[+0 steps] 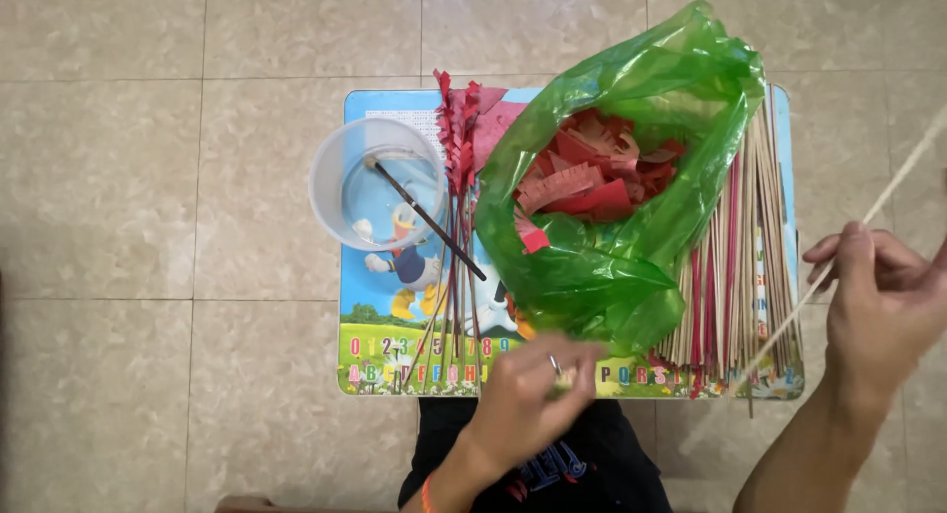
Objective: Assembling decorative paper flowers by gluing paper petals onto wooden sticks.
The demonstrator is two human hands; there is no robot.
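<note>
Nearest the camera, the left hand (528, 400) hovers over the near edge of the small children's table (360, 321), fingers curled together around something too blurred to identify, with a ring showing on one finger. To the right, the right hand (883, 301) pinches a thin pale bamboo stick (838, 261) between thumb and fingers; the stick slants up toward the far right. A light pinch with the stick kept steady seems the sound way to handle it. Beyond the hands, a bundle of bare sticks (735, 266) lies on the table's right side. The green plastic bag (631, 178) of red fringed paper strips (592, 173) sits mid-table, finished red-fringed sticks (459, 187) just left of it. Far left stands a clear plastic cup (375, 183) holding a dark brush (429, 222).
</note>
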